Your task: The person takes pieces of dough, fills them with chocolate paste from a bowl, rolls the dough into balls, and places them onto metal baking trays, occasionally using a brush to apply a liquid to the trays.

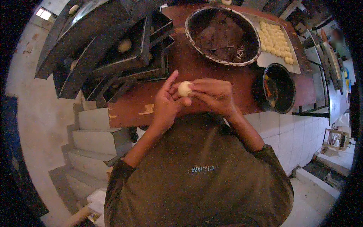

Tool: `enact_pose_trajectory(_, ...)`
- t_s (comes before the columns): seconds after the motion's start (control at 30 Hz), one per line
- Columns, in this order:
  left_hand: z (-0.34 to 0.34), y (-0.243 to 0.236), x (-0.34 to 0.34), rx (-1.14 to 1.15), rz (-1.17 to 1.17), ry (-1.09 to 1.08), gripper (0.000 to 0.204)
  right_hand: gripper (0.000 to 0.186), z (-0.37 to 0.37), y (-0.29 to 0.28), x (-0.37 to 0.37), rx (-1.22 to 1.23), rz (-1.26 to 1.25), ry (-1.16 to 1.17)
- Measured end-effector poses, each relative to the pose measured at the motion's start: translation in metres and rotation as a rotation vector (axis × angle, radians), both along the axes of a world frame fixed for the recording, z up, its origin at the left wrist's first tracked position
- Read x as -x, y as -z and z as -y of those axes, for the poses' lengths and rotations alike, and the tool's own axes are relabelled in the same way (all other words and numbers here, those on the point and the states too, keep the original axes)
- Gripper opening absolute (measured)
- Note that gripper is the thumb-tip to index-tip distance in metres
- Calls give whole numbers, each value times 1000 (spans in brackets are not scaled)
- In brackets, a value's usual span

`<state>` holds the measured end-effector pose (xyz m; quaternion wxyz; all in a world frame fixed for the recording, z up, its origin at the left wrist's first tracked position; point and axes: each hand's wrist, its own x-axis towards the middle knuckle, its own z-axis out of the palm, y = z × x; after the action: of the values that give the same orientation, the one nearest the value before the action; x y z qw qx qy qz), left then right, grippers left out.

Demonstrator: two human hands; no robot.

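Note:
A pale, round dough ball [185,89] is held between my two hands over the near part of the red-brown table [176,64]. My left hand [169,101] cradles it with curled fingers and the thumb below, its index finger pointing up and away. From the other side, my right hand [215,94] grips it with fingertips pressed together. Beyond my hands stands a large round pan [191,41] of dark brown, crumbly paste. To its right lies a tray [269,61] with rows of small yellowish balls.
Dark metal tins [124,62] lean in a stack at the left, some with a pale ball inside. A black bucket [258,90] with orange and yellow bits in it stands at the table's right. Concrete steps [94,140] rise at the lower left. Metal racks [321,72] stand far right.

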<state>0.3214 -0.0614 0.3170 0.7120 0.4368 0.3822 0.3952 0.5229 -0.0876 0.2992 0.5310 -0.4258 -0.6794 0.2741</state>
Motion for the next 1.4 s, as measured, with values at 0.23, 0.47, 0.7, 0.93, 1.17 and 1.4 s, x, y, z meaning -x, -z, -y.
enact_pose_trajectory(0.23,-2,16,-40,-56,-122,-151,37,19,19,7,22,258,-56,-46)
enact_pose_trajectory(0.47,2,68,-17,-359,-677,-43,19,27,1,-8,23,-168,285,12)
enact_pose_trajectory(0.7,8,135,123,-455,-1314,11,33,23,8,158,-100,190,932,138)
enact_pose_trajectory(0.93,9,131,131,-378,-935,-266,39,34,-13,247,-73,34,828,160)
enact_pose_trajectory(1.17,17,153,140,-556,-1102,-508,54,32,-59,166,-70,337,477,295)
enact_pose_trajectory(1.4,2,184,175,-586,-1361,-445,68,39,-24,241,-124,135,706,204)
